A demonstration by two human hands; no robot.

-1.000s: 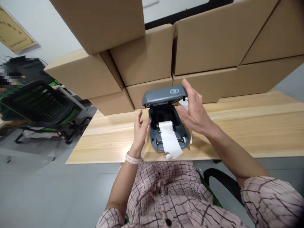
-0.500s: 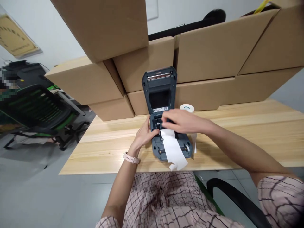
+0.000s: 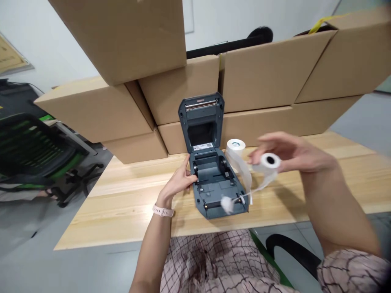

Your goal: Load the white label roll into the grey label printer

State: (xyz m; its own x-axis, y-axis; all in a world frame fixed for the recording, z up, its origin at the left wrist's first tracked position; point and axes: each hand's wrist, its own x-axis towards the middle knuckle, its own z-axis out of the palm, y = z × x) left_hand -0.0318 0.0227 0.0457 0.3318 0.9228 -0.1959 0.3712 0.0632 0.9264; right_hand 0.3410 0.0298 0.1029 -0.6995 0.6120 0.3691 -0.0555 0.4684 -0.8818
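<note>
A dark grey label printer [image 3: 214, 183] stands on the wooden table with its lid [image 3: 200, 120] raised. Its roll bay shows bare between the two holders. My left hand [image 3: 180, 179] grips the printer's left side, thumb over the edge near the holder. To the right of the printer, my right hand [image 3: 293, 152] holds a small white paper roll [image 3: 269, 161] in the air between thumb and fingers. The roll's loose strip trails back over the printer's front, its end blurred. A second, larger paper roll [image 3: 236, 145] stands beside the printer, its strip hanging down to the right.
Stacked cardboard boxes [image 3: 259, 77] form a wall behind the printer, with one large box [image 3: 122, 36] higher at the left. The wooden table [image 3: 122, 203] extends to both sides. A black chair armrest [image 3: 293, 252] is by my right side; an office chair [image 3: 39, 150] stands far left.
My right hand has lifted the small paper roll out of the printer and moved right with it. The strip has left the printer bed. My left hand stays on the printer.
</note>
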